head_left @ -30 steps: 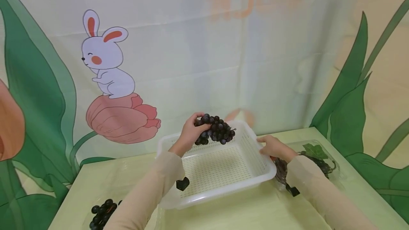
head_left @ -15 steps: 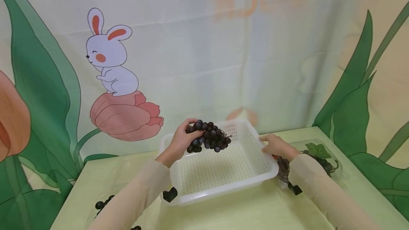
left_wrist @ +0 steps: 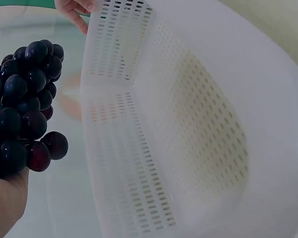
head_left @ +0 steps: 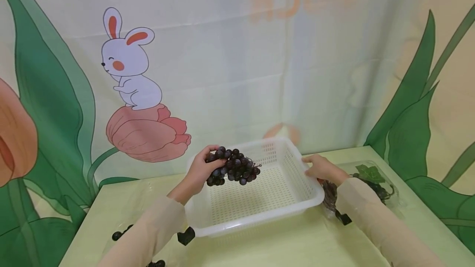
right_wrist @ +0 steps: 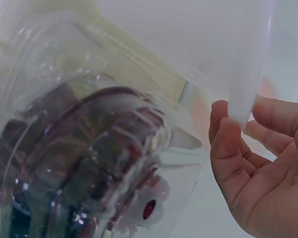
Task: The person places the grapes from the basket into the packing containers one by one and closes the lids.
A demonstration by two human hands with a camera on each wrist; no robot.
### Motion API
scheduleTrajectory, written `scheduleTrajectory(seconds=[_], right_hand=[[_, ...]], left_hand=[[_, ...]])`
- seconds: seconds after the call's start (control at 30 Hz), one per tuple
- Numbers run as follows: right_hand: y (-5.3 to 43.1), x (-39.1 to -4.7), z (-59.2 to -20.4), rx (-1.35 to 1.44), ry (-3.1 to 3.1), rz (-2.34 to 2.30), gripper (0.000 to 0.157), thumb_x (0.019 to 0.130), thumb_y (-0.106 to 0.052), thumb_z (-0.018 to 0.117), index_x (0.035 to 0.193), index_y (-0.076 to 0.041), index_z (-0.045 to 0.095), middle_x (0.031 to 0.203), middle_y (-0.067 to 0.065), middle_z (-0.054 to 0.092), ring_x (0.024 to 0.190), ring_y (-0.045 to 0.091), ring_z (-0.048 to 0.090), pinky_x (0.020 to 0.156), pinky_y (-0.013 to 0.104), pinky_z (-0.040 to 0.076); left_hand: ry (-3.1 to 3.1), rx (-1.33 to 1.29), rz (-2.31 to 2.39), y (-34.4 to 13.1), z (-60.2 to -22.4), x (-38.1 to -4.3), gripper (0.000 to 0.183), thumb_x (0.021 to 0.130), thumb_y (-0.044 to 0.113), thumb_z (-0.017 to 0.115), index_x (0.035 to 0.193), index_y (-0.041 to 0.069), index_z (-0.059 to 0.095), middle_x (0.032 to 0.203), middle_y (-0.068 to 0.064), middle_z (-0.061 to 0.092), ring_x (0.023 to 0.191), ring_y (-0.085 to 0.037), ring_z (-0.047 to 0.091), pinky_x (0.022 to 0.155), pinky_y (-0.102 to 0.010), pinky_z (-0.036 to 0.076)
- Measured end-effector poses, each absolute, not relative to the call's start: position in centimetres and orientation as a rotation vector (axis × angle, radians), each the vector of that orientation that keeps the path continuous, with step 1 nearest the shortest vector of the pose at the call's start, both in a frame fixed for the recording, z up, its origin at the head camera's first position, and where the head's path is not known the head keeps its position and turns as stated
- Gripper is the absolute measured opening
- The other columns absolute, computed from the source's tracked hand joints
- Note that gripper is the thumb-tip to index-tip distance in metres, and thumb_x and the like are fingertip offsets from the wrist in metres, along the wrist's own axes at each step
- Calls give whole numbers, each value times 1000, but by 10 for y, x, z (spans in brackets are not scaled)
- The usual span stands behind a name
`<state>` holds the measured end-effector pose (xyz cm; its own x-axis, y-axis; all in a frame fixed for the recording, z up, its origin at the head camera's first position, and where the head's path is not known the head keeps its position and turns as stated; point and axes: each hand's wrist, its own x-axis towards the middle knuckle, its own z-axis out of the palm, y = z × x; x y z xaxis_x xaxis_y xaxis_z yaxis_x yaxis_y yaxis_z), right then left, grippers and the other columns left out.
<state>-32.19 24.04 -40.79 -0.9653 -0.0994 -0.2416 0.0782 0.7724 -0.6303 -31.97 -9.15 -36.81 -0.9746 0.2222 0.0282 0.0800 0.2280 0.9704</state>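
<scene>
A bunch of dark grapes (head_left: pixel 235 168) hangs over the left part of a white perforated plastic basket (head_left: pixel 256 222), gripped from its left side by my left hand (head_left: pixel 198 172). In the left wrist view the grapes (left_wrist: pixel 25 99) sit above the palm, apart from the basket wall (left_wrist: pixel 124 163). My right hand (head_left: pixel 320 168) pinches the basket's right rim between thumb and curled fingers. The right wrist view shows that hand (right_wrist: pixel 268 163) with the rim (right_wrist: pixel 246 94) between thumb and fingertips. The basket's inside shows only its slotted floor and walls.
Right of the basket, under my right forearm, lies a clear plastic clamshell (right_wrist: pixel 89 144) with dark contents. Beside it sits another clear package with a green leaf (head_left: pixel 370 173). More dark grapes (head_left: pixel 118 235) lie at the table's left. A printed rabbit backdrop (head_left: pixel 222 73) stands behind.
My left hand has carried the grapes left and slightly down, toward the basket's left side. My right hand keeps its hold on the rim. The view has shifted slightly.
</scene>
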Motion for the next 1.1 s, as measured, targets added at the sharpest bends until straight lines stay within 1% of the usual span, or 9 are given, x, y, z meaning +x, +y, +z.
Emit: scheduleTrajectory(seconds=[0.03,0.13,0.3,0.43,0.63,0.8,0.97,1.1], right_hand=[[240,-322,-408,-10,2701,-985,55,86,-2,53,136,4,30,123,25,51,83,21,63,59,31,53],[240,-322,-409,-31,2711,-966,55,86,-2,53,136,5,31,125,26,49,87,23,63,63,32,53],[240,-322,-411,-54,2722,-961,54,86,-3,53,135,5,31,125,26,49,88,23,63,65,32,52],[240,-322,-410,-33,2708,-980,55,86,-3,52,136,5,30,123,25,51,85,21,63,62,31,53],[239,-323,-410,-13,2708,-979,55,86,-2,52,136,5,30,119,25,54,79,20,64,56,31,52],[239,-323,-409,-19,2709,-979,55,85,-2,53,136,5,31,120,25,53,79,20,64,57,30,52],[240,-322,-408,-46,2719,-971,55,85,-2,52,135,6,30,120,26,53,78,19,64,55,29,52],[240,-321,-408,-60,2720,-978,55,85,-2,52,136,6,29,117,26,55,70,16,62,51,29,49]], left_hand=[[2369,294,1858,-94,-369,-319,37,83,13,59,118,12,47,95,-3,49,91,-18,55,82,-37,49],[2358,286,1864,-101,-372,-318,38,83,13,59,118,11,47,94,-2,49,89,-16,55,80,-35,50],[2335,284,1879,-111,-372,-315,38,84,11,57,119,10,45,99,-4,50,88,-13,55,80,-33,51],[2324,290,1883,-120,-370,-310,39,84,11,56,121,9,43,103,-5,49,88,-12,54,78,-31,51],[2289,292,1926,-134,-367,-303,38,85,9,55,120,6,41,102,-1,49,85,-9,55,75,-27,50],[2290,290,1919,-148,-364,-296,38,85,10,53,121,6,40,107,-2,48,89,-10,53,77,-26,49],[2262,302,1962,-160,-362,-292,33,85,8,52,116,10,43,106,2,49,89,-8,54,76,-24,49],[2234,332,2000,-170,-360,-289,27,85,8,52,109,18,46,102,6,50,86,-7,55,73,-24,50]])
